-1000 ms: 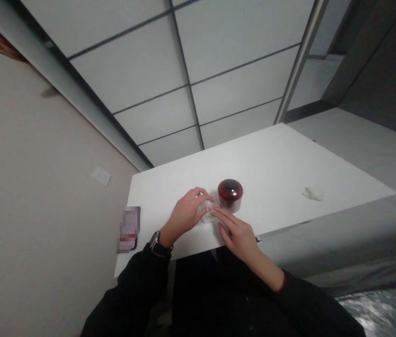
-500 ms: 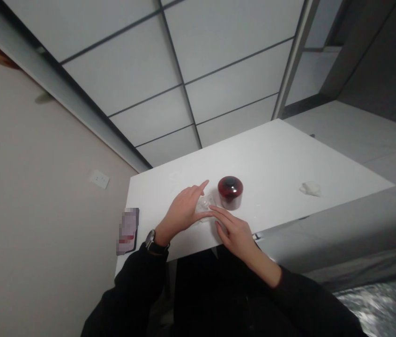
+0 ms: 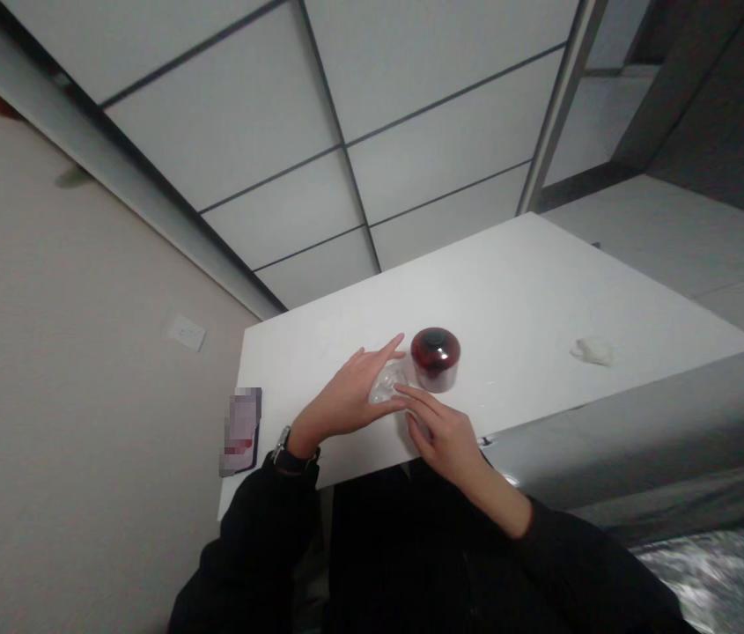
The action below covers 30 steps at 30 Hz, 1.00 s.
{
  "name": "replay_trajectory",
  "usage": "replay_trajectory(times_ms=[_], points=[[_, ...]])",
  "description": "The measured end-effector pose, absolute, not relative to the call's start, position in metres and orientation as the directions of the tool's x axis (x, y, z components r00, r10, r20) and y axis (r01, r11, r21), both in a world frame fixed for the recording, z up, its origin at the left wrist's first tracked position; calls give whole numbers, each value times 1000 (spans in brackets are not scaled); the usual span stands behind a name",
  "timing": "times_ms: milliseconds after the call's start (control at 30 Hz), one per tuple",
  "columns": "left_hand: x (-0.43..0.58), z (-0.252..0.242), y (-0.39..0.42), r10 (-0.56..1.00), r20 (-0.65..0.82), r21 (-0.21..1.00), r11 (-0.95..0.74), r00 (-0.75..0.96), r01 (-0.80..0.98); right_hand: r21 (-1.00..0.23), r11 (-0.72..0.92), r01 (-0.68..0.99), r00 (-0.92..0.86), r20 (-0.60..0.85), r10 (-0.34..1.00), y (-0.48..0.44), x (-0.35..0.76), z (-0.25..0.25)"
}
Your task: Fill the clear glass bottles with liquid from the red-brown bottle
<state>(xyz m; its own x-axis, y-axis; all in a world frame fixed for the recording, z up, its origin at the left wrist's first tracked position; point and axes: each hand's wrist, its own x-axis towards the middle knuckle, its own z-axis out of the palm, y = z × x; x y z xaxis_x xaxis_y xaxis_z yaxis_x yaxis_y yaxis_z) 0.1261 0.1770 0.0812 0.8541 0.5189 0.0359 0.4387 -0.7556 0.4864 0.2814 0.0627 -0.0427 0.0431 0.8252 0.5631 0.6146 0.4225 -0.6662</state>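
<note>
Right now, the left hand (image 3: 350, 398) is resting with its grip loosely spread, the forefinger stretched out toward the dark red jar (image 3: 436, 357) and the thumb lying under a small crumpled piece of clear wrap (image 3: 387, 385), which it is touching rather than clasping. The right hand (image 3: 445, 433) is lying flat and open just on the near side of the jar, its fingers extended so that the tips are meeting the same wrap from the other side; it is gripping nothing firmly. Both wrists are angling inward from black sleeves, and a dark watch (image 3: 284, 451) is showing on the left wrist. The wrap is sitting on the white bench (image 3: 530, 291) just left of the jar, between the two hands. The jar is standing upright on the bench, with a rounded red lid and a paler lower body, close to the fingertips but apart from them. Well to the right of the jar, a small white crumpled wad (image 3: 593, 350) is lying on the bench.
</note>
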Motion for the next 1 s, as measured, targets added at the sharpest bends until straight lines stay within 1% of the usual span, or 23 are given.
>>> replay_trajectory(times_ms=[100,167,233,267,300,367,433,567,633,767,867,933,1000], points=[[127,76,179,582,53,374,-765,812,524,-664,430,612,37,568,822,63,282,-43],[122,78,178,614,31,258,-767,789,587,-664,437,607,34,571,820,63,282,-43],[116,84,175,660,41,137,-747,750,650,-663,445,601,33,577,816,64,282,-43],[113,87,173,682,61,105,-730,729,675,-665,450,597,33,580,814,64,283,-43],[112,90,171,703,84,100,-711,706,696,-667,453,592,33,581,813,65,283,-43],[113,94,168,734,106,140,-679,671,721,-669,460,583,28,583,812,66,283,-42],[118,92,168,750,88,209,-657,655,724,-666,466,583,25,588,809,66,283,-41],[128,78,172,757,81,323,-636,649,701,-668,470,576,28,592,806,68,284,-42],[129,71,174,763,95,357,-625,639,694,-670,475,570,30,595,803,68,284,-45],[126,65,173,747,72,324,-644,661,693,-618,489,616,37,642,766,68,285,-52],[124,65,171,654,47,321,-726,755,609,-569,487,662,22,665,747,67,285,-55],[122,65,171,608,46,323,-760,792,564,-558,493,668,8,668,744,66,286,-55],[121,64,171,638,45,317,-739,768,595,-561,495,664,3,664,748,66,287,-56]])
